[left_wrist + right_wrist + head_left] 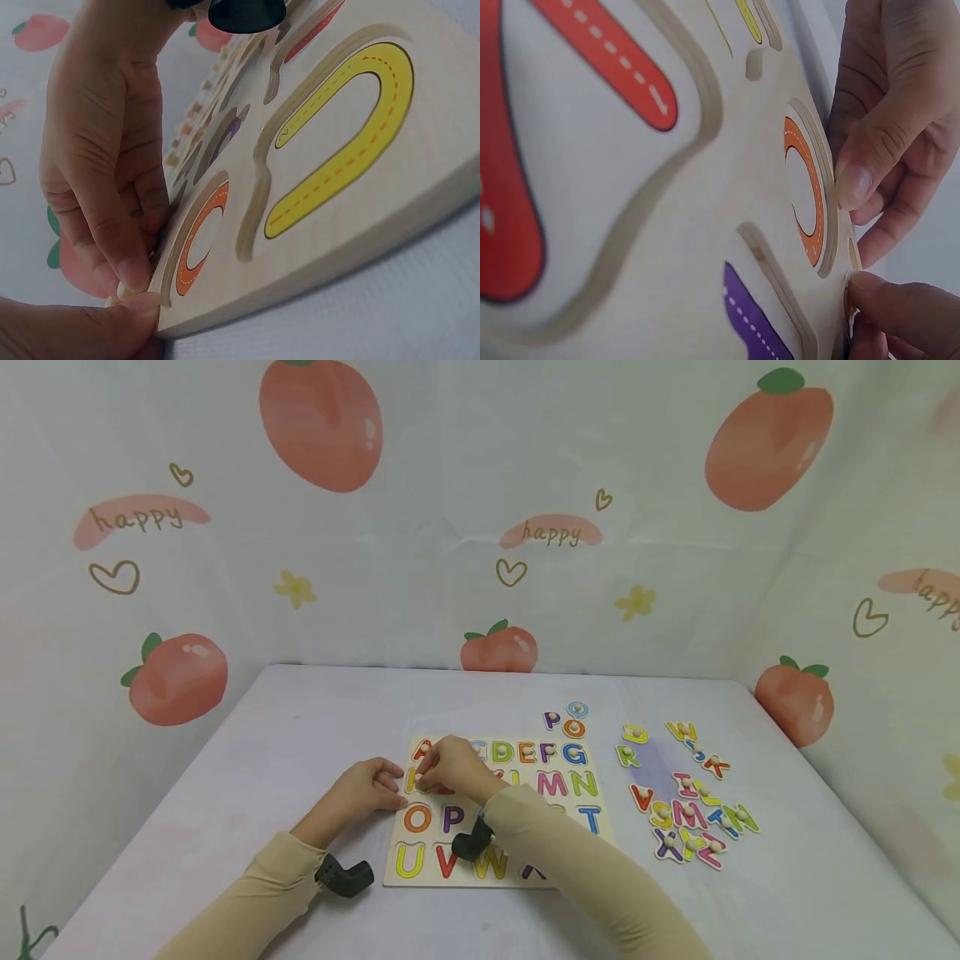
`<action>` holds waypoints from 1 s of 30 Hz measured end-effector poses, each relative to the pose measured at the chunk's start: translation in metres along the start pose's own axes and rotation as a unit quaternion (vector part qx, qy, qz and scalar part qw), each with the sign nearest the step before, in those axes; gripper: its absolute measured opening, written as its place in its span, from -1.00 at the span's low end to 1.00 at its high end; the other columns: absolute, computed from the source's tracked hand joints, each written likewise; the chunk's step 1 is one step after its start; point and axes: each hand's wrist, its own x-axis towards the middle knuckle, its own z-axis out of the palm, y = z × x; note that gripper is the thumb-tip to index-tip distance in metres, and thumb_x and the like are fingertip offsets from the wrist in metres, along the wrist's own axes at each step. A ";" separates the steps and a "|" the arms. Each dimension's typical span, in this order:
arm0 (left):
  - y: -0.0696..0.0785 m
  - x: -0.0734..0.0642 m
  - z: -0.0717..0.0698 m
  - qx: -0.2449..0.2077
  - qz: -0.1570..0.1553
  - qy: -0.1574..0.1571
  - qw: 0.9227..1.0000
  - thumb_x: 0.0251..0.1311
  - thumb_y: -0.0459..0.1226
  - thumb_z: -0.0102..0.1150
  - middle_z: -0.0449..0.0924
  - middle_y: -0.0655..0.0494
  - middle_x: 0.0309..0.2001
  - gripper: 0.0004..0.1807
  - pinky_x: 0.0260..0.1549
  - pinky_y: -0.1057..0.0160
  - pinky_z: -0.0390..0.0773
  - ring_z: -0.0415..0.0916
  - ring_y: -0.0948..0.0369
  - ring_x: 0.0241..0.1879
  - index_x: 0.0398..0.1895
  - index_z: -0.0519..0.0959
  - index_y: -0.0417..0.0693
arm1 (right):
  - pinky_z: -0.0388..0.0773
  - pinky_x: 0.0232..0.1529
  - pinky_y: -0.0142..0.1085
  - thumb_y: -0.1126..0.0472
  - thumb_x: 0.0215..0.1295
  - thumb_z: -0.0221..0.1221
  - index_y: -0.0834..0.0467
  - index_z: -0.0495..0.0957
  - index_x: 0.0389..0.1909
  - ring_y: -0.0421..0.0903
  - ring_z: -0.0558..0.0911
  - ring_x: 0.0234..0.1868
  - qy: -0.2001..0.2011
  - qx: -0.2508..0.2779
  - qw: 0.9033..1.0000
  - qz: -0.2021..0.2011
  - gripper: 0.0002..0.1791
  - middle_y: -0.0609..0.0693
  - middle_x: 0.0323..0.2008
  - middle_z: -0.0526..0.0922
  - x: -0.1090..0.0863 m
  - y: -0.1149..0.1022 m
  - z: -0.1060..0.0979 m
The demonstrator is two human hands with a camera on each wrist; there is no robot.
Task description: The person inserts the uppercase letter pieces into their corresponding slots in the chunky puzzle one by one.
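A wooden alphabet puzzle board (pixel 465 878) lies flat in front of me. My right hand (pixel 457 768) reaches across it and pinches a letter puzzle piece at the left end of the second row, mostly hidden by the fingers. In the left wrist view, the fingertips of that right hand (pixel 112 172) close on a small pale knob. At the board's left edge, beside the orange O slot (pixel 417 817), rests my left hand (pixel 360 793). Its thumb (pixel 853 184) touches the edge in the right wrist view, with the other fingers loosely bent.
Knobbed letters sit in the top row, including D (pixel 502 752) and G (pixel 574 753). Loose P (pixel 552 720), O (pixel 573 728) and Q (pixel 577 709) pieces lie behind the board. More loose letters, including M (pixel 688 814) and V (pixel 641 797), lie scattered to its right.
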 end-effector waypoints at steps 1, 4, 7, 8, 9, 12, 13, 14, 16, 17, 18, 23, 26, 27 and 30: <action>0.000 0.000 0.000 0.000 0.000 0.000 1.000 -0.09 -0.37 0.44 0.55 0.03 -0.36 -0.51 -0.39 0.29 0.45 0.49 0.23 -0.41 -0.04 0.52 -0.29 | 0.34 -0.59 -0.47 0.27 0.02 0.43 0.11 0.66 -0.52 -0.27 0.43 -0.62 0.000 0.000 1.000 0.000 -0.89 -0.13 -0.60 0.58 0.000 0.000 0.000; 0.001 0.000 0.000 0.004 0.000 0.000 1.000 -0.09 -0.36 0.44 0.55 0.03 -0.35 -0.51 -0.38 0.29 0.45 0.49 0.23 -0.41 -0.03 0.52 -0.29 | 0.34 -0.59 -0.47 0.27 0.02 0.43 0.10 0.66 -0.51 -0.27 0.44 -0.61 -0.002 0.001 1.000 0.002 -0.89 -0.13 -0.60 0.59 0.000 0.000 0.000; 0.001 0.000 -0.001 0.007 0.001 -0.001 1.000 -0.08 -0.35 0.44 0.55 0.03 -0.34 -0.50 -0.37 0.28 0.45 0.49 0.23 -0.39 -0.03 0.52 -0.29 | 0.34 -0.58 -0.46 0.26 0.02 0.43 0.10 0.66 -0.50 -0.27 0.44 -0.61 -0.003 0.000 1.000 0.003 -0.89 -0.13 -0.59 0.59 0.000 -0.001 0.000; 0.001 0.000 -0.001 0.007 0.000 -0.001 1.000 -0.08 -0.35 0.44 0.55 0.03 -0.34 -0.50 -0.37 0.28 0.46 0.50 0.23 -0.39 -0.03 0.52 -0.29 | 0.33 -0.58 -0.46 0.26 0.01 0.43 0.10 0.66 -0.50 -0.27 0.44 -0.61 -0.004 -0.001 1.000 0.003 -0.88 -0.13 -0.59 0.59 0.000 -0.001 0.000; 0.001 0.000 -0.001 0.006 0.000 -0.001 1.000 -0.09 -0.36 0.44 0.55 0.03 -0.35 -0.50 -0.38 0.28 0.46 0.50 0.23 -0.40 -0.03 0.52 -0.29 | 0.33 -0.58 -0.46 0.26 0.01 0.43 0.10 0.65 -0.50 -0.27 0.44 -0.61 -0.003 -0.002 1.000 0.003 -0.88 -0.13 -0.60 0.58 0.000 -0.001 0.000; 0.002 0.000 -0.001 0.004 -0.002 0.001 1.000 -0.09 -0.36 0.45 0.55 0.03 -0.36 -0.51 -0.39 0.28 0.46 0.50 0.23 -0.41 -0.04 0.52 -0.29 | 0.33 -0.57 -0.46 0.26 0.01 0.44 0.10 0.65 -0.49 -0.27 0.44 -0.60 -0.003 -0.007 1.000 0.002 -0.88 -0.13 -0.59 0.58 0.000 -0.001 0.000; 0.002 0.000 0.000 0.004 -0.003 0.001 1.000 -0.09 -0.36 0.45 0.55 0.03 -0.36 -0.51 -0.39 0.28 0.46 0.50 0.23 -0.42 -0.04 0.52 -0.30 | 0.33 -0.57 -0.46 0.26 0.01 0.44 0.10 0.65 -0.48 -0.27 0.44 -0.59 -0.003 -0.008 1.000 0.002 -0.88 -0.13 -0.59 0.58 0.000 -0.001 0.000; 0.002 0.000 0.000 0.004 -0.005 0.002 1.000 -0.09 -0.36 0.45 0.55 0.02 -0.36 -0.51 -0.40 0.29 0.46 0.50 0.23 -0.42 -0.04 0.52 -0.30 | 0.33 -0.56 -0.46 0.26 0.00 0.44 0.11 0.65 -0.48 -0.26 0.44 -0.58 -0.003 -0.008 1.000 0.002 -0.87 -0.13 -0.58 0.58 0.000 -0.001 0.000; 0.003 0.000 0.000 0.005 -0.006 0.003 1.000 -0.10 -0.36 0.45 0.56 0.03 -0.36 -0.51 -0.40 0.29 0.47 0.50 0.23 -0.42 -0.05 0.52 -0.29 | 0.34 -0.54 -0.45 0.26 0.00 0.44 0.11 0.66 -0.46 -0.26 0.45 -0.56 -0.006 -0.008 1.000 0.001 -0.87 -0.13 -0.57 0.58 0.000 -0.001 -0.001; 0.002 0.000 0.000 0.006 -0.006 0.003 1.000 -0.10 -0.36 0.45 0.56 0.03 -0.36 -0.51 -0.40 0.29 0.47 0.50 0.23 -0.42 -0.05 0.52 -0.30 | 0.34 -0.53 -0.45 0.26 0.00 0.44 0.10 0.66 -0.45 -0.26 0.45 -0.55 -0.007 -0.009 1.000 0.001 -0.87 -0.14 -0.56 0.58 0.000 -0.001 -0.002; 0.002 0.000 0.000 0.005 -0.007 0.003 1.000 -0.10 -0.36 0.45 0.56 0.03 -0.36 -0.51 -0.40 0.29 0.47 0.50 0.24 -0.42 -0.05 0.52 -0.30 | 0.35 -0.52 -0.45 0.25 -0.01 0.45 0.09 0.66 -0.45 -0.26 0.46 -0.55 -0.008 -0.010 1.000 -0.001 -0.86 -0.13 -0.56 0.58 0.000 -0.001 -0.002; 0.001 0.001 0.001 0.002 -0.007 0.004 1.000 -0.10 -0.36 0.45 0.57 0.03 -0.36 -0.51 -0.40 0.30 0.47 0.50 0.24 -0.42 -0.06 0.52 -0.30 | 0.41 -0.50 -0.43 0.20 0.00 0.45 0.04 0.67 -0.41 -0.25 0.49 -0.53 -0.012 -0.011 1.000 -0.011 -0.85 -0.13 -0.53 0.58 -0.002 0.002 -0.010; 0.001 0.001 0.001 0.002 -0.010 0.004 1.000 -0.10 -0.36 0.46 0.57 0.03 -0.35 -0.51 -0.40 0.30 0.47 0.50 0.23 -0.42 -0.05 0.52 -0.30 | 0.43 -0.47 -0.41 0.15 0.02 0.45 0.02 0.67 -0.36 -0.23 0.52 -0.50 -0.012 -0.001 1.000 -0.016 -0.83 -0.12 -0.50 0.61 -0.004 0.004 -0.017; 0.001 0.001 0.001 0.003 -0.010 0.004 1.000 -0.10 -0.36 0.46 0.57 0.03 -0.35 -0.51 -0.39 0.30 0.47 0.50 0.23 -0.41 -0.05 0.52 -0.29 | 0.43 -0.45 -0.40 0.14 0.03 0.44 0.02 0.68 -0.34 -0.22 0.52 -0.48 -0.012 0.003 1.000 -0.020 -0.82 -0.11 -0.49 0.61 -0.005 0.004 -0.020; 0.002 0.001 0.002 0.006 -0.010 0.006 1.000 -0.10 -0.34 0.46 0.57 0.03 -0.35 -0.50 -0.38 0.28 0.47 0.50 0.23 -0.41 -0.04 0.52 -0.29 | 0.45 -0.40 -0.37 0.15 0.05 0.42 0.05 0.68 -0.28 -0.19 0.53 -0.43 -0.010 0.015 0.999 -0.033 -0.80 -0.10 -0.45 0.63 -0.011 0.006 -0.031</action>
